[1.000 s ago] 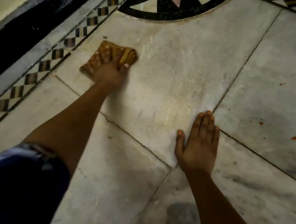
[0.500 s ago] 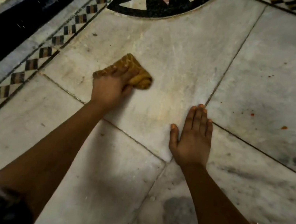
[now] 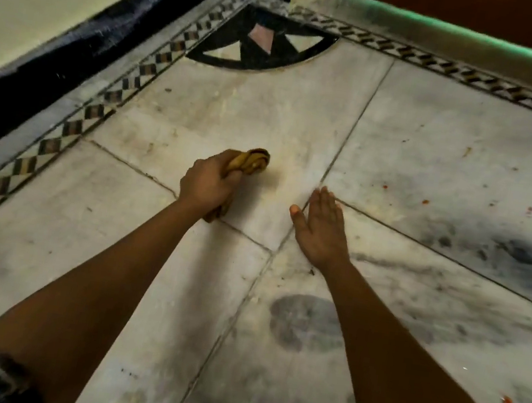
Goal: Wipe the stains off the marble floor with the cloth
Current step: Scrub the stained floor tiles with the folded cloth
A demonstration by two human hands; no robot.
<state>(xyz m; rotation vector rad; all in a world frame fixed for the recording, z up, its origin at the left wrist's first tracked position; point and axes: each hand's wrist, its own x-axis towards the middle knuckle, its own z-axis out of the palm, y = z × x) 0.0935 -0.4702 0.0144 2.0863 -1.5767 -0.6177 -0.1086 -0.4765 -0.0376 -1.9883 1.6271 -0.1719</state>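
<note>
the floor (image 3: 153, 253) is far from clean: dark smudges (image 3: 305, 322) spread over the near and right slabs, and the red specks (image 3: 425, 201) on the right slab look untouched (they lie well apart from the cloth). the slab under the cloth looks paler, maybe already wiped. the left hand (image 3: 206, 184) has its grip curled tight round the bunched cloth (image 3: 249, 162), held low at the floor. the right hand (image 3: 318, 224) lies flat, fingers straight, holding nothing.

Dim, warm indoor light; soft shadows lie under both forearms. A green glow edges the upper right. Wide-angle bending and slight blur at the frame edges.
</note>
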